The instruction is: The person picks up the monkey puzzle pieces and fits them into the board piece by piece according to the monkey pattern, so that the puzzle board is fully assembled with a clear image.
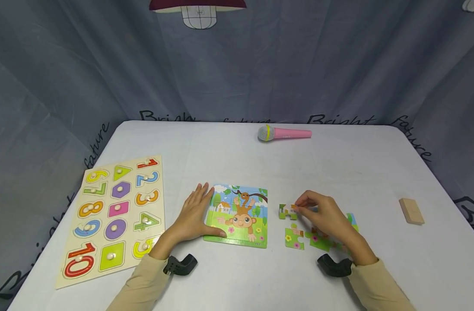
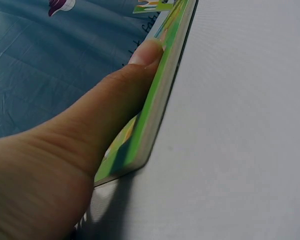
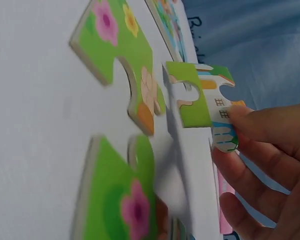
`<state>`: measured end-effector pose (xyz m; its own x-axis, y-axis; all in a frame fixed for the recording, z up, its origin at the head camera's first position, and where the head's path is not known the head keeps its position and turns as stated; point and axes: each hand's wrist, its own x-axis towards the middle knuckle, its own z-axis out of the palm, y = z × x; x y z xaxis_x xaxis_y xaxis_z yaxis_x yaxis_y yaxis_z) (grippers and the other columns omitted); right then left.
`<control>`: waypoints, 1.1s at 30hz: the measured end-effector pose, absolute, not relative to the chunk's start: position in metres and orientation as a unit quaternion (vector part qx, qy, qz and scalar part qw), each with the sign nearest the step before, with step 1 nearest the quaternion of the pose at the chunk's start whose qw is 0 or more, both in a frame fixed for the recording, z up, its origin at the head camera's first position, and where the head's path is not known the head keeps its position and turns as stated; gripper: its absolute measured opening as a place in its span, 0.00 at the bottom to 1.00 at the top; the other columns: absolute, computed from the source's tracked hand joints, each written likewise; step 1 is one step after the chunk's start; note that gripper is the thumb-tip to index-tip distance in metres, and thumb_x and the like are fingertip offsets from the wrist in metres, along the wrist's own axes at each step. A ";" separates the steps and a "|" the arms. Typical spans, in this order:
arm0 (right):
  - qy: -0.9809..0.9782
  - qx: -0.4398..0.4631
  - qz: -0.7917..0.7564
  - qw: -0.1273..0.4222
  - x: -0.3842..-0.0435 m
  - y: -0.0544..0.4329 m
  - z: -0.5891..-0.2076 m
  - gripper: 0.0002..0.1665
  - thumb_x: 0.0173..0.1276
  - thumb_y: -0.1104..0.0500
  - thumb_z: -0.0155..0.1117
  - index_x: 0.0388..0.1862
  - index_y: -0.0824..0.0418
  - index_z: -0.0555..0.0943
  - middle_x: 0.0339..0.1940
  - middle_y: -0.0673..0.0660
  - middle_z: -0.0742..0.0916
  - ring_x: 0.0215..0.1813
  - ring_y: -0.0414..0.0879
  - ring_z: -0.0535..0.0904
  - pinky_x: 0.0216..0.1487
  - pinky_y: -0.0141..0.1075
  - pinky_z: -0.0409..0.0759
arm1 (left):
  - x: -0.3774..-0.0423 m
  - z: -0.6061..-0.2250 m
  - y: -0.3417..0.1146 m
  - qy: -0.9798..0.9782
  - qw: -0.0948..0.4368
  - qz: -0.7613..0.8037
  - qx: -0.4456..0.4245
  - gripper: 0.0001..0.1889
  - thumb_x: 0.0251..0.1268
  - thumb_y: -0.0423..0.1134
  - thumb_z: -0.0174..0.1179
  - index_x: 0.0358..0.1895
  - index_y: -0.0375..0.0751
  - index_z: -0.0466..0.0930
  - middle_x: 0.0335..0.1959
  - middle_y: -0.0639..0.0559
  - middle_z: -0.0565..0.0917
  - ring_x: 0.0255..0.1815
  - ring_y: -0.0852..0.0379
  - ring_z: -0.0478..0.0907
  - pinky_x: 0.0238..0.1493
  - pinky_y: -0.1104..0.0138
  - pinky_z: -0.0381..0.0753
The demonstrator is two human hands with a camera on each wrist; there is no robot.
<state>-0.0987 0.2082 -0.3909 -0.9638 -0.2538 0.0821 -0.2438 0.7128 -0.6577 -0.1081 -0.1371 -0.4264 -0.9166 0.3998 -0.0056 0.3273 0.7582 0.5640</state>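
My left hand (image 1: 190,219) lies at the left side of a square monkey jigsaw puzzle (image 1: 242,207), fingers spread. In the left wrist view its thumb (image 2: 125,82) rests along the puzzle's green border (image 2: 149,107). To the right, my right hand (image 1: 327,217) pinches a jigsaw piece (image 3: 195,95) between thumb and fingertips; green ground and part of a house with windows are printed on it. The right wrist view shows this piece raised above the table. Below it lie a flower piece (image 1: 294,239) and another green piece (image 1: 318,241). My right hand partly hides more pieces.
A number-and-shape peg board (image 1: 118,222) lies at the left, close to my left forearm. At the back is a pink toy microphone (image 1: 289,133). A wooden block (image 1: 411,211) sits at the far right of the white table (image 1: 221,155).
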 end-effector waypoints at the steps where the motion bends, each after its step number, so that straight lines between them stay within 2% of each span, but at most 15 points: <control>1: 0.924 -0.133 -0.359 0.004 -0.099 0.207 -0.392 0.03 0.58 0.58 0.65 0.31 0.52 0.79 0.32 0.48 0.86 0.39 0.47 0.82 0.41 0.42 0.78 | -0.108 -0.427 -0.137 0.935 0.063 0.289 0.194 0.65 0.26 0.65 0.71 0.71 0.38 0.46 0.74 0.43 0.44 0.75 0.46 0.34 0.72 0.49 0.38; 6: 0.915 -0.120 -0.385 0.009 -0.102 0.199 -0.394 0.04 0.58 0.56 0.65 0.32 0.52 0.79 0.31 0.47 0.86 0.37 0.42 0.82 0.40 0.37 0.77 | -0.108 -0.428 -0.136 0.936 0.063 0.288 0.195 0.65 0.26 0.65 0.71 0.71 0.38 0.46 0.74 0.43 0.44 0.75 0.46 0.34 0.72 0.49 0.38; 11: 0.895 -0.105 -0.432 0.049 -0.110 0.187 -0.396 0.06 0.59 0.53 0.64 0.33 0.52 0.79 0.32 0.48 0.85 0.36 0.39 0.80 0.37 0.30 0.76 | -0.109 -0.427 -0.136 0.937 0.063 0.285 0.195 0.65 0.26 0.65 0.71 0.71 0.38 0.46 0.74 0.43 0.44 0.75 0.46 0.34 0.72 0.49 0.38; 19: 0.864 -0.120 -0.479 0.097 -0.127 0.146 -0.398 0.08 0.59 0.54 0.64 0.34 0.57 0.79 0.30 0.53 0.84 0.31 0.45 0.79 0.31 0.30 0.75 | -0.107 -0.426 -0.137 0.937 0.061 0.284 0.193 0.65 0.27 0.65 0.71 0.71 0.38 0.46 0.74 0.42 0.44 0.75 0.45 0.34 0.72 0.49 0.38; 33: 0.839 -0.177 -0.493 0.150 -0.144 0.076 -0.404 0.05 0.60 0.59 0.63 0.32 0.60 0.78 0.28 0.54 0.85 0.27 0.40 0.79 0.29 0.30 0.78 | -0.108 -0.425 -0.137 0.936 0.061 0.283 0.200 0.65 0.28 0.65 0.70 0.71 0.38 0.45 0.74 0.42 0.44 0.75 0.44 0.34 0.72 0.49 0.39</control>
